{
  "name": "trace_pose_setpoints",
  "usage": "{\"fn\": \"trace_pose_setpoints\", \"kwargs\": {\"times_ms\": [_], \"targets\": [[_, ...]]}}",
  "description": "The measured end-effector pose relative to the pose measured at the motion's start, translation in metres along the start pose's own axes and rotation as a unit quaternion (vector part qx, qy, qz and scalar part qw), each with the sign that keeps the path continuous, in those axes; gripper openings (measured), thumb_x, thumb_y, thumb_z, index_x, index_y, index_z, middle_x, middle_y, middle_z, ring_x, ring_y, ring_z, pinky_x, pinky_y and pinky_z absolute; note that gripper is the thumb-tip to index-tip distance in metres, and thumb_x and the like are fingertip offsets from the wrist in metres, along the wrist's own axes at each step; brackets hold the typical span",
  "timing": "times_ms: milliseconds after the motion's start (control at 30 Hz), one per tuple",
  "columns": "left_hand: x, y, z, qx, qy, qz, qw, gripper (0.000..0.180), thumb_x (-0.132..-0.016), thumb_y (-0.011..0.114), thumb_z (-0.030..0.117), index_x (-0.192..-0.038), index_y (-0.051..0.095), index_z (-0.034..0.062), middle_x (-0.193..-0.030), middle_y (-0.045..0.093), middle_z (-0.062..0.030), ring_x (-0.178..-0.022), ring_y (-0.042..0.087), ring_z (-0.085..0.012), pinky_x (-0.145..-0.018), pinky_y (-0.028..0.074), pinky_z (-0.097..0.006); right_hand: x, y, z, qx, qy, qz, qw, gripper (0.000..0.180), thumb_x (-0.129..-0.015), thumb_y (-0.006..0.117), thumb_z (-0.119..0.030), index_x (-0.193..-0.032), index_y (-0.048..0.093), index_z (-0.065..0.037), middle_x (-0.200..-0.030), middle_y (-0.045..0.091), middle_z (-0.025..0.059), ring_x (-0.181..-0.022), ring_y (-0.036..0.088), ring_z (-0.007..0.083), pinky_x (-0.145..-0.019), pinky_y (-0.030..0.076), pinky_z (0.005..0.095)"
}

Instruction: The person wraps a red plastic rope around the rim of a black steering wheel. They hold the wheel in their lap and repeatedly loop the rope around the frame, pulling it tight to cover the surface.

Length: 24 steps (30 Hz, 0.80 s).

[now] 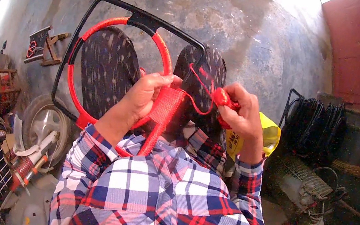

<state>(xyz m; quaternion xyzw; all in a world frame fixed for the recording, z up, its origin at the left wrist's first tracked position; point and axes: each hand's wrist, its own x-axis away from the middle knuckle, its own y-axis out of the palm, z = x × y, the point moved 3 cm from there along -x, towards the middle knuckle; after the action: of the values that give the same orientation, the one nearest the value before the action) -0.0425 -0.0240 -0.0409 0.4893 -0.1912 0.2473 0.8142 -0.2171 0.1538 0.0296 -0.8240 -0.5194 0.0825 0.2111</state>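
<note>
Red cord (195, 108) runs taut between hands — left fingers (158, 83) clamp the wrapped ring (168, 64), right fingers (232, 102) its spool (221, 97).

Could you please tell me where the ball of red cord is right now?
In the head view, the ball of red cord sits right of centre, pinched in the right hand, just right of the red-wrapped ring frame that the left hand grips.
</note>
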Motion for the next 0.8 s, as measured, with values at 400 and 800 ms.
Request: {"fn": "trace_pose_setpoints", "kwargs": {"times_ms": [400, 800], "targets": [[0.009, 0.021, 0.0, -0.139, -0.052, -0.007, 0.989, 0.017, -0.092, 0.064, 0.017, -0.094, 0.057, 0.0025, -0.082, 0.068, -0.0176, -0.067, 0.071, -0.0265, -0.057, 0.061, -0.038, 0.071, -0.054, 0.089, -0.565, 0.075, 0.331, 0.752, 0.028, -0.096, 0.057, -0.028, -0.111, 0.059, -0.004, -0.06, 0.042, -0.004, -0.048, 0.036, 0.0092, -0.047, 0.035, 0.027], [0.013, 0.027, 0.008, -0.114, -0.048, -0.021, 0.992, 0.016, -0.094, 0.062, 0.016, -0.093, 0.058, 0.0006, -0.08, 0.068, -0.0173, -0.065, 0.07, -0.0269, -0.06, 0.061, -0.037, 0.022, 0.036, 0.042, -0.135, 0.078, 0.028, 0.987, 0.036, -0.08, 0.07, -0.009, -0.115, 0.065, -0.003, -0.076, 0.059, -0.0005, -0.061, 0.054, 0.0076, -0.055, 0.043, 0.0231]]}}
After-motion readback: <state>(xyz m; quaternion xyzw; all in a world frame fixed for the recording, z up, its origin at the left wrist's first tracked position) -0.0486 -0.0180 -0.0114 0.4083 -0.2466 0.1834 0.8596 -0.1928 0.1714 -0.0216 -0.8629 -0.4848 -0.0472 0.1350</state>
